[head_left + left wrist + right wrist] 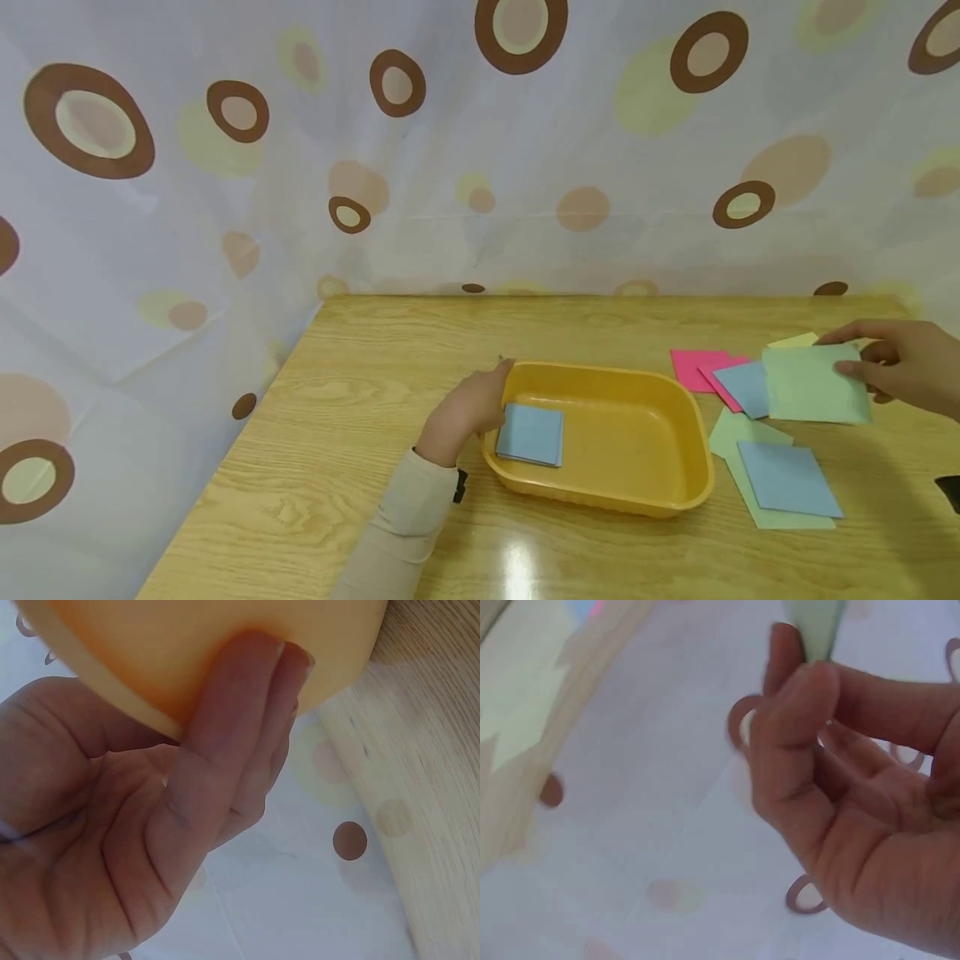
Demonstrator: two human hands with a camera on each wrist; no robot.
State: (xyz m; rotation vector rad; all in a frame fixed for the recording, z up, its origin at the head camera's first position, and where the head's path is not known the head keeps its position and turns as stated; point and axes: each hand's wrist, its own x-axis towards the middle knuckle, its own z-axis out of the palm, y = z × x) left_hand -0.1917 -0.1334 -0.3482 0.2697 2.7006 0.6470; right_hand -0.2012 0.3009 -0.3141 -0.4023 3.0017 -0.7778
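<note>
My left hand (468, 408) grips the left rim of a yellow plastic tray (600, 496), thumb on one side of the wall and fingers on the other, as the left wrist view shows. A small stack of blue paper squares (531, 433) lies inside at the tray's left end. On the right, my right hand (903, 362) pinches a light green paper square (813, 383) between thumb and fingers, raised over other loose papers. In the right wrist view only a narrow strip of the green paper (815, 626) shows above the fingertips.
Right of the tray, pink paper squares (693, 369), a blue square (791, 479) and green squares (795, 518) overlap on the wooden table (337, 400). A yellow square (795, 340) peeks out behind the held one. A patterned sheet (450, 167) hangs behind the table.
</note>
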